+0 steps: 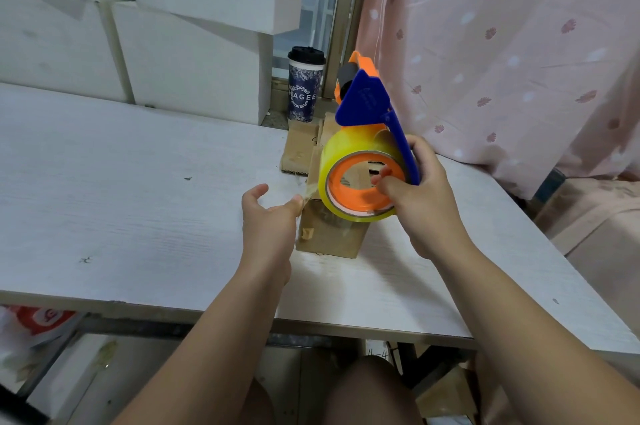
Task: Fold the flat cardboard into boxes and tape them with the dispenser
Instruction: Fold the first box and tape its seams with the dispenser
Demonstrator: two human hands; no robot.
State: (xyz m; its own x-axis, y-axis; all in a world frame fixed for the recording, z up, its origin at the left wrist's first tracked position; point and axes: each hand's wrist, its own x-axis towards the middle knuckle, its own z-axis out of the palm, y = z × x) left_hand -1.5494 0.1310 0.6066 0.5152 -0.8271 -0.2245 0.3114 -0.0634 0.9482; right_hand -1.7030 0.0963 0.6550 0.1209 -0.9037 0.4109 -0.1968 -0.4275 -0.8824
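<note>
I see the small cardboard box (329, 234) standing on the white table (121, 199), near its front edge and just under my 2 hands. My right hand (426, 203) is curled tightly round the blue handle of the tape dispenser (367, 106), with fingertips reaching into the orange core of the yellow-tinted roll (332, 165). The dispenser is held tilted above the box, its orange head pointing up and away. My left hand (270, 220) is narrow, with fingers bent. It holds the loose end of the clear tape (308, 190) at its fingertips by the box's upper left corner, and 1 digit sticks out free. Behind the box lies flat cardboard (301, 147), then a lidded paper cup (305, 88). White boxes (190, 71) are stacked at the back left, and a pink curtain (502, 43) hangs on the right.
</note>
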